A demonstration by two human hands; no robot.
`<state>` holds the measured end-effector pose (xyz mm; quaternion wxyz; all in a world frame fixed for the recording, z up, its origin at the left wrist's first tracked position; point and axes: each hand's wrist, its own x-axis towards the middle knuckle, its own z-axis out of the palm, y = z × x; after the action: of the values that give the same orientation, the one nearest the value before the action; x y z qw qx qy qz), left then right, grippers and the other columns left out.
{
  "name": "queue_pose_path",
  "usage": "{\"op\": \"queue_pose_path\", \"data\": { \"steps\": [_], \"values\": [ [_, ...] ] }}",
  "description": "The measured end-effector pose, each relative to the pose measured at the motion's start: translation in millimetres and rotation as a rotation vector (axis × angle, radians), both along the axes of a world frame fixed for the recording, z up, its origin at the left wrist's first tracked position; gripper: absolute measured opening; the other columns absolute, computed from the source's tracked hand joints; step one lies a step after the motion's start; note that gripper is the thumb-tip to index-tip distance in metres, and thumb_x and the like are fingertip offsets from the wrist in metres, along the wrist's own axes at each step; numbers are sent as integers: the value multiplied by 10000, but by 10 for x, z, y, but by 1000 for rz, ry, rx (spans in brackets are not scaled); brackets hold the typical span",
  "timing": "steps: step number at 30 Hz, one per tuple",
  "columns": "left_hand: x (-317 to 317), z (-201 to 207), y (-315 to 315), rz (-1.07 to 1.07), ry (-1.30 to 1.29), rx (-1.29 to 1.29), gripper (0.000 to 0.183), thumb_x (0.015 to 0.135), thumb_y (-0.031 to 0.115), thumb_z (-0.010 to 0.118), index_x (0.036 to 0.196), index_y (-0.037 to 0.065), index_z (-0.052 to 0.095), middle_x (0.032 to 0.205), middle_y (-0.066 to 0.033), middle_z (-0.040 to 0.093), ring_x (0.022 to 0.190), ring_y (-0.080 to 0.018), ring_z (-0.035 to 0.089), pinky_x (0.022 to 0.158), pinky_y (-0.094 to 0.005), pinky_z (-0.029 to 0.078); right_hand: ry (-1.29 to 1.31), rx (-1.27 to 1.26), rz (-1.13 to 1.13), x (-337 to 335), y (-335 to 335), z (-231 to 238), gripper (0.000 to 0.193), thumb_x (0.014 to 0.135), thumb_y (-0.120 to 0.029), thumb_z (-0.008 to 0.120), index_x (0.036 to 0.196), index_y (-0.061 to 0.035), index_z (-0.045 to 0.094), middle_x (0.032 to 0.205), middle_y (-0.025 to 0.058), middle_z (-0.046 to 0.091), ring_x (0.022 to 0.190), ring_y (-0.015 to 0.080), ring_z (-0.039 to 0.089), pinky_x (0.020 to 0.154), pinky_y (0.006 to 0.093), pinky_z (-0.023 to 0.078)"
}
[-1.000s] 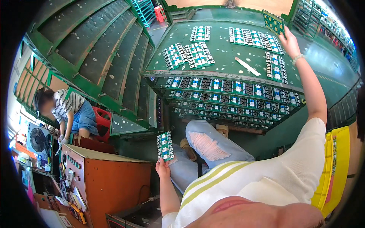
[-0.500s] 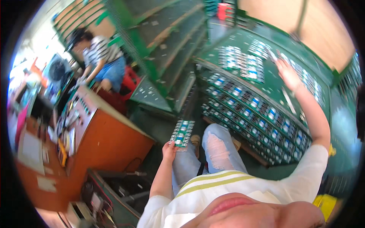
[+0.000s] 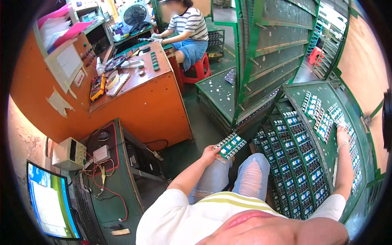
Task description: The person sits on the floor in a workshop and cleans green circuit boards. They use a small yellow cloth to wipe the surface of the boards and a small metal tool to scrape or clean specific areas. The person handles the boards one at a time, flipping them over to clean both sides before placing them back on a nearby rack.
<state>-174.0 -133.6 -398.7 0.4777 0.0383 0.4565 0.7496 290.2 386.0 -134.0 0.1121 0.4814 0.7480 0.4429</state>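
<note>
My left hand [image 3: 211, 154] grips one end of a green circuit board panel [image 3: 232, 145], holding it above my knees. White and blue parts stand in rows on that panel. Off to the right, my right arm reaches over the green top of a rack. There the fingers of my right hand [image 3: 343, 135] close at the near end of another circuit board panel [image 3: 335, 114], though the fingertips are small and partly hidden. Beside it lie further board panels [image 3: 324, 126] with similar parts.
Below the rack top, several tiers [image 3: 300, 163] hold rows of boards. A tall green slatted frame [image 3: 277, 45] stands ahead. On the left are an orange desk [image 3: 143, 112], a wired bench [image 3: 108, 196] and a monitor [image 3: 51, 204]. A person [image 3: 190, 30] sits working on a red stool [image 3: 200, 70].
The view has swung left, bringing the bench and monitor in. My right hand has gone from stretched fingers to closing at a board panel. My left hand still holds its panel.
</note>
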Motion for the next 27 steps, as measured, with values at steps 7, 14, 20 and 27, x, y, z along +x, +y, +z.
{"op": "queue_pose_path", "data": {
  "steps": [7,14,20,27],
  "values": [
    [-9,-41,-91,26,19,3,337,906,62,595,1170,-85,446,1106,-189,599,975,-294,640,822,-431,566,61,-126,-63,-328,103,5,380,902,-105,478,1279,-81,431,1077,84,549,1026,333,595,501,565,542],
    [-43,-234,32,-2,11,22,327,900,63,605,1150,-77,448,1072,-178,602,941,-284,648,796,-413,574,-14,-162,-41,-381,736,-181,333,889,-103,473,1220,-69,462,1135,127,544,1017,374,607,507,636,517],
    [15,-219,75,17,14,30,312,895,34,602,1139,-80,444,1069,-192,604,934,-290,649,773,-400,581,94,-193,19,-738,564,-88,342,883,-124,495,1221,-73,498,1155,136,531,1000,408,594,494,658,502],
    [-24,-259,72,9,17,24,327,885,34,615,1135,-88,442,1061,-198,609,936,-301,647,784,-419,576,204,-298,166,-391,660,30,507,834,-126,601,1300,-17,432,1173,189,525,1029,370,577,877,377,501]
  ]
}}
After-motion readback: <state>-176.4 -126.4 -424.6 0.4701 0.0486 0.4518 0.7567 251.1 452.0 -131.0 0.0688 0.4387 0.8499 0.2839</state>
